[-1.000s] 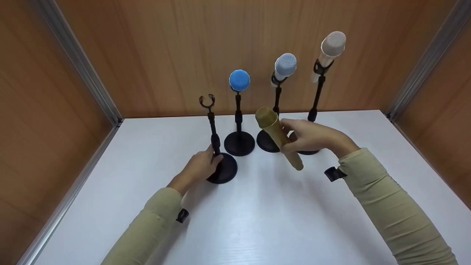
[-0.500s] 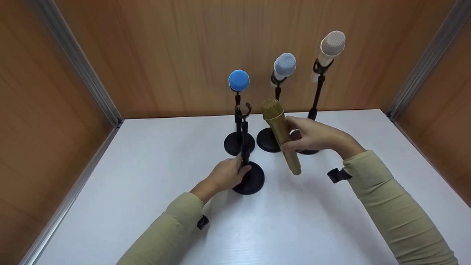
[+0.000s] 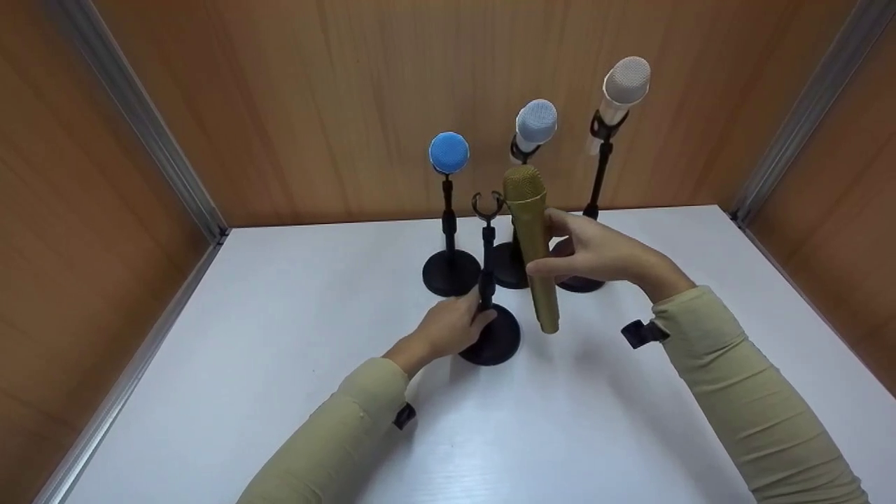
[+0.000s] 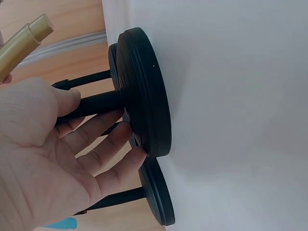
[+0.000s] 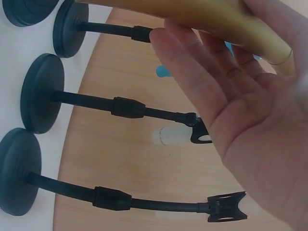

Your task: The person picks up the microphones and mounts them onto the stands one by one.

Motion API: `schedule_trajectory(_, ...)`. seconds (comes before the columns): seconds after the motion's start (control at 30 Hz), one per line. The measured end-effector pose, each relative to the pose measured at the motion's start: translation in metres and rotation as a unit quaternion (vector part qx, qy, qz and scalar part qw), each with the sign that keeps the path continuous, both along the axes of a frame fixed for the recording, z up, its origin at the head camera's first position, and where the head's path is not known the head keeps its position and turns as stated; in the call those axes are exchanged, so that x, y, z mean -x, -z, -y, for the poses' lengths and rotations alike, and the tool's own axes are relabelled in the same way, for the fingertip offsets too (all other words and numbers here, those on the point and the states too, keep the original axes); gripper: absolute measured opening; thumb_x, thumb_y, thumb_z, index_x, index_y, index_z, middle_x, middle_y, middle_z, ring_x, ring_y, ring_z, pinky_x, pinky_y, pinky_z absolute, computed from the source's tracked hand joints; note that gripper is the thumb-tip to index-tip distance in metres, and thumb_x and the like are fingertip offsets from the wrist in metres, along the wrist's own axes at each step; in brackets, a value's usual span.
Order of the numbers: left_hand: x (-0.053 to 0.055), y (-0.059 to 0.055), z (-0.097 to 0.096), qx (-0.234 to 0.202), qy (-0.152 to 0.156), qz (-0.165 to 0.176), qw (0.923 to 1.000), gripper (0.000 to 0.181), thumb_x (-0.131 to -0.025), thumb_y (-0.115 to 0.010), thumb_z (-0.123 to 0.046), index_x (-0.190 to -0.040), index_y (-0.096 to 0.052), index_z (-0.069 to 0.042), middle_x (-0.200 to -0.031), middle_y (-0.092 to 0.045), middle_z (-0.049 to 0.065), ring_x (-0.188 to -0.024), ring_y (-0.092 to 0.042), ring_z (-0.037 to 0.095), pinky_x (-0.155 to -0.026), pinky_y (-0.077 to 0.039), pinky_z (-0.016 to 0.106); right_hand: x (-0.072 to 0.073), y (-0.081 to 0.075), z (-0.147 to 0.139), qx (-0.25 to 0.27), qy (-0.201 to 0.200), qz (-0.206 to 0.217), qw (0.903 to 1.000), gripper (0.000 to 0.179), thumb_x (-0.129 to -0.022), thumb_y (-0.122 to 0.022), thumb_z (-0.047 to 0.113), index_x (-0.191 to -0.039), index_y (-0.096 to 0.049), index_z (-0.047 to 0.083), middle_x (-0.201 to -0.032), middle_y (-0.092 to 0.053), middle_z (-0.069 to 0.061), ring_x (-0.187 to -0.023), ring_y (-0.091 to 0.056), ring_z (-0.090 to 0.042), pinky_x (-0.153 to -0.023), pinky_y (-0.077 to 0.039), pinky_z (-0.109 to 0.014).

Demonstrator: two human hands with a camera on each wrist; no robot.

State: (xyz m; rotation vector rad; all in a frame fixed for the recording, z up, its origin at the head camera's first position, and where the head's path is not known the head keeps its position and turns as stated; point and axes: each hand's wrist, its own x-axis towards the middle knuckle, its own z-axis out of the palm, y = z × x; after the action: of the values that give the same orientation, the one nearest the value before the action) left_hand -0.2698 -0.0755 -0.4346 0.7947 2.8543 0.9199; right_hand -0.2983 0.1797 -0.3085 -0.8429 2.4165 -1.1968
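My left hand [image 3: 448, 325] grips the lower pole of a black microphone stand [image 3: 488, 259], thumb and fingers around it just above the round base [image 4: 144, 91]. The stand's open clip [image 3: 488, 204] at the top is vacant. In my right hand [image 3: 602, 255] is a gold microphone [image 3: 530, 224], pinched at its body between thumb and fingers. It is nearly upright with the mesh head up, right beside the clip in the head view. The right wrist view shows the fingers along the gold body [image 5: 207, 19].
Behind stand three more black stands, holding a blue microphone [image 3: 449, 152], a pale blue one [image 3: 537, 122] and a white one [image 3: 626, 80]. The white table [image 3: 294, 336] meets a wooden back wall [image 3: 315, 112], with wooden panels at both sides.
My left hand has carried the stand rightward, from left of the blue microphone's stand to beside the gold microphone. My right hand has turned the gold microphone more upright.
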Motion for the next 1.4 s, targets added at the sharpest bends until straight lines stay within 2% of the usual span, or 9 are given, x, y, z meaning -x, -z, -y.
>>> schedule_trajectory(0.17,0.001,-0.001,-0.002,0.002,0.001,0.017,0.9999,0.056,-0.108,-0.052,-0.028,-0.158,-0.029,-0.018,-0.131,-0.066,0.013,-0.118,-0.065,0.025,-0.104,-0.048,0.042,0.000,0.001,0.000,0.022,0.006,-0.011,0.9997,0.082,-0.089,-0.081,0.033,-0.153,-0.035,0.009,-0.136,-0.055,-0.014,-0.108,-0.068,-0.031,-0.086,-0.059,-0.044)
schedule_trajectory(0.4,0.005,-0.005,-0.009,-0.006,0.002,0.042,0.9991,0.034,-0.108,-0.052,-0.028,-0.138,-0.051,-0.014,-0.123,-0.070,0.009,-0.110,-0.067,0.018,-0.103,-0.050,0.039,0.000,0.001,0.000,0.039,0.011,-0.033,0.9987,0.079,-0.089,-0.080,0.032,-0.151,-0.037,0.010,-0.136,-0.056,-0.012,-0.114,-0.065,-0.031,-0.093,-0.056,-0.046)
schedule_trajectory(0.63,0.007,-0.009,-0.008,-0.012,0.008,0.052,0.9985,0.030,-0.107,-0.054,-0.029,-0.130,-0.056,-0.010,-0.111,-0.072,0.008,-0.097,-0.067,0.016,-0.097,-0.052,0.039,-0.001,0.001,-0.003,0.045,0.008,-0.059,0.9972,0.075,-0.090,-0.079,0.031,-0.150,-0.040,0.010,-0.134,-0.057,-0.010,-0.114,-0.063,-0.029,-0.097,-0.052,-0.048)
schedule_trajectory(0.77,0.011,-0.014,-0.004,-0.049,0.019,0.083,0.9952,0.028,-0.106,-0.057,-0.026,-0.127,-0.058,-0.008,-0.106,-0.072,0.007,-0.094,-0.066,0.017,-0.091,-0.054,0.038,-0.003,-0.002,-0.006,0.063,0.016,-0.083,0.9944,0.069,-0.090,-0.080,0.029,-0.146,-0.044,0.009,-0.132,-0.057,-0.008,-0.113,-0.062,-0.027,-0.097,-0.051,-0.048)
schedule_trajectory(0.97,0.017,-0.033,0.002,-0.109,0.036,0.109,0.9874,0.034,-0.101,-0.063,-0.021,-0.132,-0.058,-0.008,-0.123,-0.068,0.007,-0.114,-0.064,0.019,-0.096,-0.053,0.036,-0.008,-0.009,-0.006,0.093,0.040,-0.128,0.9866,0.067,-0.090,-0.080,0.023,-0.146,-0.045,0.012,-0.132,-0.059,-0.005,-0.110,-0.064,-0.025,-0.086,-0.056,-0.041)
schedule_trajectory(1.07,0.017,-0.044,0.002,-0.128,0.047,0.108,0.9848,0.038,-0.101,-0.064,-0.022,-0.136,-0.057,-0.009,-0.126,-0.066,0.006,-0.113,-0.064,0.018,-0.096,-0.053,0.035,-0.011,-0.012,-0.003,0.124,0.051,-0.157,0.9784,0.069,-0.089,-0.081,0.019,-0.148,-0.044,0.014,-0.131,-0.061,-0.006,-0.111,-0.065,-0.023,-0.086,-0.058,-0.039)
schedule_trajectory(1.2,0.016,-0.053,0.001,-0.167,0.059,0.098,0.9792,0.037,-0.103,-0.061,-0.022,-0.138,-0.058,-0.010,-0.128,-0.065,0.007,-0.111,-0.065,0.017,-0.096,-0.053,0.033,-0.019,-0.018,0.002,0.212,0.040,-0.171,0.9613,0.066,-0.089,-0.079,0.009,-0.146,-0.046,0.011,-0.126,-0.065,-0.012,-0.110,-0.067,-0.028,-0.089,-0.058,-0.039)
schedule_trajectory(1.3,0.016,-0.056,0.001,-0.205,0.069,0.083,0.9729,0.036,-0.104,-0.060,-0.019,-0.139,-0.057,-0.009,-0.128,-0.065,0.007,-0.112,-0.064,0.016,-0.097,-0.052,0.032,-0.025,-0.023,0.006,0.304,0.010,-0.158,0.9395,0.056,-0.090,-0.074,0.000,-0.139,-0.048,0.006,-0.122,-0.065,-0.020,-0.112,-0.066,-0.035,-0.094,-0.056,-0.042)
schedule_trajectory(1.4,0.016,-0.055,-0.001,-0.240,0.076,0.069,0.9654,0.035,-0.104,-0.060,-0.015,-0.139,-0.056,-0.009,-0.127,-0.066,0.006,-0.112,-0.064,0.016,-0.098,-0.052,0.031,-0.030,-0.029,0.011,0.372,-0.014,-0.176,0.9111,0.051,-0.092,-0.069,-0.005,-0.137,-0.047,0.002,-0.121,-0.060,-0.026,-0.113,-0.063,-0.039,-0.097,-0.054,-0.045)
